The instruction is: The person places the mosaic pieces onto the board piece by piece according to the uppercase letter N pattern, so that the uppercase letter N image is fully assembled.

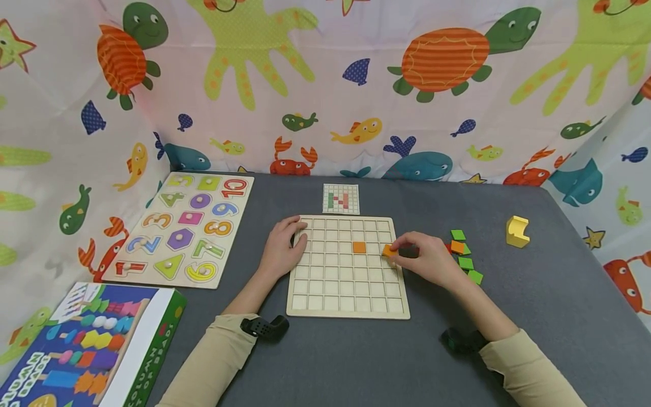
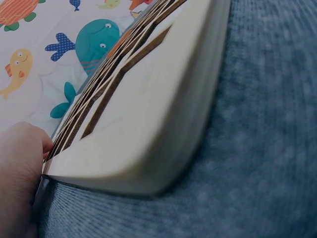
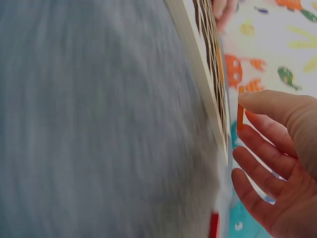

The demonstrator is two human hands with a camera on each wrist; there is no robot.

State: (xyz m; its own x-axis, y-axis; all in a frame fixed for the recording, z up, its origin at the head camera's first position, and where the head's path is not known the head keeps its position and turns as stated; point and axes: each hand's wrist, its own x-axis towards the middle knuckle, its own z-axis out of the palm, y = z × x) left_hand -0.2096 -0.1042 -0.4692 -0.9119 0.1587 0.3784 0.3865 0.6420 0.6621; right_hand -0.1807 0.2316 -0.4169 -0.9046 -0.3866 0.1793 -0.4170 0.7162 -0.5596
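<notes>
A pale wooden grid board (image 1: 315,287) lies on the dark table. My left hand (image 1: 282,249) rests at its upper left edge, fingertips and thumb on the rim. In the left wrist view only part of that left hand (image 2: 20,168) shows beside the board's edge (image 2: 143,144). My right hand (image 1: 427,257) pinches a small orange square tile (image 1: 389,250) between thumb and fingers, over the board's right side. The tile (image 3: 240,110) appears edge-on in the right wrist view, the other fingers spread loosely. Another orange tile (image 1: 359,247) sits in a grid cell.
Several green tiles (image 1: 465,263), an orange tile (image 1: 457,247) and a partly hidden red one lie right of the board. A small pattern card (image 1: 341,199) lies behind it. A yellow block (image 1: 517,232) stands farther right. At left are a number puzzle (image 1: 170,226) and a box (image 1: 152,350).
</notes>
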